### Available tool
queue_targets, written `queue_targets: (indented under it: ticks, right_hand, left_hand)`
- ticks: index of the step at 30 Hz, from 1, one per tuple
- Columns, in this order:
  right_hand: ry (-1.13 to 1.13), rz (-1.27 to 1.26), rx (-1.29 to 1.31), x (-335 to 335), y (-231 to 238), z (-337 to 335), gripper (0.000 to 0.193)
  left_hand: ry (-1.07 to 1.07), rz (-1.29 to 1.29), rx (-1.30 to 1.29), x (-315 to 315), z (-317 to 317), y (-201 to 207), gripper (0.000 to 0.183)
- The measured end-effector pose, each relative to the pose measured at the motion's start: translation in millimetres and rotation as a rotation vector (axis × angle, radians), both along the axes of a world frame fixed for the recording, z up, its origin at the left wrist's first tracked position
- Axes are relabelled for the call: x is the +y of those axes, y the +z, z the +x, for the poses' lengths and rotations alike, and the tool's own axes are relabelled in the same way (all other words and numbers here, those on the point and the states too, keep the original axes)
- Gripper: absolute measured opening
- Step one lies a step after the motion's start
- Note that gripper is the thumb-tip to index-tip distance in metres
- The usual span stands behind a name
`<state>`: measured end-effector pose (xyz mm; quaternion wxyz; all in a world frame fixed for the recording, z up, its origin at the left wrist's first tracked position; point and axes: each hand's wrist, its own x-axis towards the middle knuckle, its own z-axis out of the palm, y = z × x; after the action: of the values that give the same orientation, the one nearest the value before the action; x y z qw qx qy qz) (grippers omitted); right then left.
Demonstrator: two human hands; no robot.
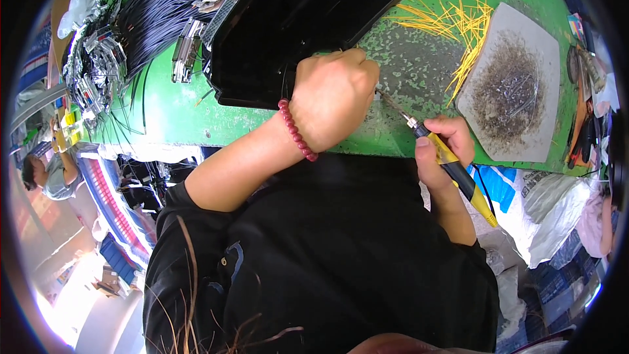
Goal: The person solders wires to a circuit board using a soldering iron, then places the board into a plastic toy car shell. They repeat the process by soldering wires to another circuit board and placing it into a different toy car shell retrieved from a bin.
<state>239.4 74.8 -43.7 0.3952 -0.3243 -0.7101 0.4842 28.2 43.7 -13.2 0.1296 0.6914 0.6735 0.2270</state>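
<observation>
My right hand (447,147) grips a soldering iron (452,160) with a yellow and black handle. The iron's metal tip points up and left, close to the knuckles of my left hand (337,95). That hand is curled closed with its back toward me, at the near edge of a large black plastic housing (262,46). Whatever its fingers pinch is hidden beneath it. A dark red bead bracelet (297,132) circles my left wrist. Several thin yellow wires (458,23) lie loose beyond the iron.
The green worktop (190,121) is worn. A grey sheet (550,92) with dark debris lies right, beside hand tools (580,118). Black cables (147,19) and shiny metal parts (98,69) crowd the left. White bags (550,206) sit below the right edge. Another person (56,177) is far left.
</observation>
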Motion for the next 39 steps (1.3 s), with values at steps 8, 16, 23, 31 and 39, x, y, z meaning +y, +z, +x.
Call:
queue_targets:
  ticks: [8, 16, 23, 31, 39]
  right_hand:
    - [0.012, -0.039, -0.009, 0.6, 0.4, -1.8, 0.019]
    - [-0.015, -0.08, 0.021, -2.2, -2.7, 0.1, 0.02]
    - [-0.06, -0.151, 0.029, -5.2, -1.8, 1.0, 0.019]
    - [-0.013, -0.15, -0.001, -3.3, 0.2, 4.2, 0.021]
    - [-0.059, -0.154, 0.108, -6.3, 3.8, -7.8, 0.031]
  left_hand:
    - [0.007, 0.05, -0.036, -1.6, -1.8, -3.8, 0.01]
    - [-0.014, 0.064, -0.039, -2.1, -2.3, -1.3, 0.01]
    - [-0.012, 0.086, -0.028, -2.6, -2.6, -3.2, 0.01]
    - [-0.016, 0.077, -0.006, -2.6, -1.9, -3.9, 0.01]
    - [0.004, -0.007, 0.038, -4.5, -3.1, -1.0, 0.007]
